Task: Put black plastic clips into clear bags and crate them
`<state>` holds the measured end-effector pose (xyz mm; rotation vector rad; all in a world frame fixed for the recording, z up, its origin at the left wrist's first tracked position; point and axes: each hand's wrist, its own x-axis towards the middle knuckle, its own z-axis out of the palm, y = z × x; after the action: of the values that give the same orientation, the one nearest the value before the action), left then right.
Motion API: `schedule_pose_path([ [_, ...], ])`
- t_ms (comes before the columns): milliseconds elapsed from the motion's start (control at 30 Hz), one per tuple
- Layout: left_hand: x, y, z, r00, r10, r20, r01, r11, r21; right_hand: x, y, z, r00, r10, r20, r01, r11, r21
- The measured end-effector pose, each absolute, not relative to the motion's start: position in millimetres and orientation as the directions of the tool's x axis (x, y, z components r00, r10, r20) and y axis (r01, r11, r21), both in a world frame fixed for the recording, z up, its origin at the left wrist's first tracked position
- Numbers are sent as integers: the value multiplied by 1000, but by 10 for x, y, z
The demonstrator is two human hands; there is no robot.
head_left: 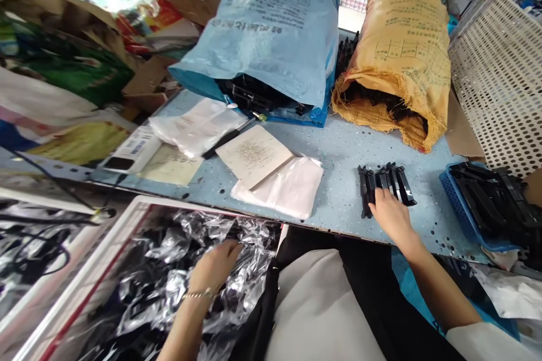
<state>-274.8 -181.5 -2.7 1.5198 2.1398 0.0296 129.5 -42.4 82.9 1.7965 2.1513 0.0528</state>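
Note:
Several slim black plastic parts [406, 186] lie side by side in a short row on the blue speckled table. My right hand [392, 215] reaches over their near side, thumb and fingers closed around one of them; the fingertips are partly hidden. Low on the left, my left hand [214, 265], with a bracelet at the wrist, is over a bin of clear plastic bags [173, 287] holding dark items. Its fingers are curled together, and whatever they may hold is hidden from view.
White plastic bags [292, 189] lie under a square board [254, 152] mid-table. Behind them are a blue sack [271, 28] and a yellow sack [402, 39], both with black pieces inside. A blue basket [461, 214] of black parts stands at right.

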Motion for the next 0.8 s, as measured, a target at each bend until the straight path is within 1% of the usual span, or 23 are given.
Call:
schedule_pose_path([
  [33, -2601, -1605, 67, -212, 933, -291, 861, 319, 397, 1271, -434, 817, -138, 963, -233, 950, 195, 243],
  [67, -2422, -1384, 155, -147, 979, -139, 835, 198, 513, 1256, -434, 809, -127, 963, -236, 952, 185, 243],
  [100, -2220, -1163, 227, -75, 997, 11, 812, 54, 581, 1253, -426, 801, -114, 964, -242, 956, 173, 237],
  [133, -2014, -954, 280, -38, 991, 132, 807, -48, 588, 1262, -412, 791, -101, 962, -253, 961, 159, 224],
  [167, -1821, -766, 312, -27, 980, 198, 830, -88, 550, 1285, -396, 777, -87, 959, -271, 968, 146, 205],
  [200, -1661, -605, 324, -17, 980, 199, 851, -90, 517, 1321, -378, 758, -74, 954, -292, 975, 131, 181],
  [233, -1548, -476, 321, -17, 985, 174, 858, -75, 509, 1367, -360, 738, -64, 948, -311, 982, 116, 150],
  [267, -1491, -376, 308, -21, 991, 136, 859, -51, 509, 1420, -342, 716, -61, 944, -324, 990, 99, 103],
  [300, -1487, -304, 291, -27, 995, 101, 854, -29, 519, 1474, -325, 697, -59, 943, -326, 997, 72, 29],
  [333, -1529, -254, 275, -39, 997, 70, 841, -6, 542, 1521, -310, 681, -59, 943, -326, 996, 33, -85],
  [367, -1602, -222, 262, -55, 998, 41, 817, 21, 576, 1551, -299, 670, -65, 941, -332, 969, -19, -244],
  [400, -1690, -202, 252, -77, 997, 7, 783, 56, 619, 1555, -295, 663, -86, 934, -348, 895, -81, -438],
  [433, -1778, -190, 243, -98, 995, -34, 736, 95, 670, 1528, -299, 659, -125, 920, -372, 762, -152, -630],
  [467, -1855, -181, 233, -117, 990, -80, 675, 139, 724, 1464, -313, 654, -184, 897, -401, 581, -229, -781],
  [500, -1913, -175, 222, -131, 984, -124, 607, 179, 774, 1365, -338, 643, -258, 869, -422, 379, -310, -872],
  [533, -1951, -170, 206, -148, 976, -157, 540, 213, 814, 1236, -373, 623, -332, 837, -434, 187, -393, -901],
  [567, -1971, -166, 189, -167, 970, -175, 486, 235, 842, 1085, -417, 591, -400, 801, -446, 26, -476, -879],
  [600, -1979, -166, 171, -189, 965, -182, 442, 248, 862, 926, -466, 547, -461, 756, -464, -92, -561, -822],
  [633, -1982, -171, 157, -204, 963, -174, 412, 246, 877, 773, -516, 492, -506, 710, -490, -173, -641, -748],
  [667, -1985, -184, 147, -209, 967, -147, 407, 223, 886, 640, -563, 434, -542, 662, -519, -218, -706, -673],
  [733, -2002, -235, 150, -171, 985, -17, 482, 99, 871, 471, -636, 336, -566, 597, -569, -246, -781, -574],
  [800, -2027, -310, 171, -76, 988, 137, 607, -63, 792, 446, -673, 309, -533, 607, -589, -281, -784, -554],
])
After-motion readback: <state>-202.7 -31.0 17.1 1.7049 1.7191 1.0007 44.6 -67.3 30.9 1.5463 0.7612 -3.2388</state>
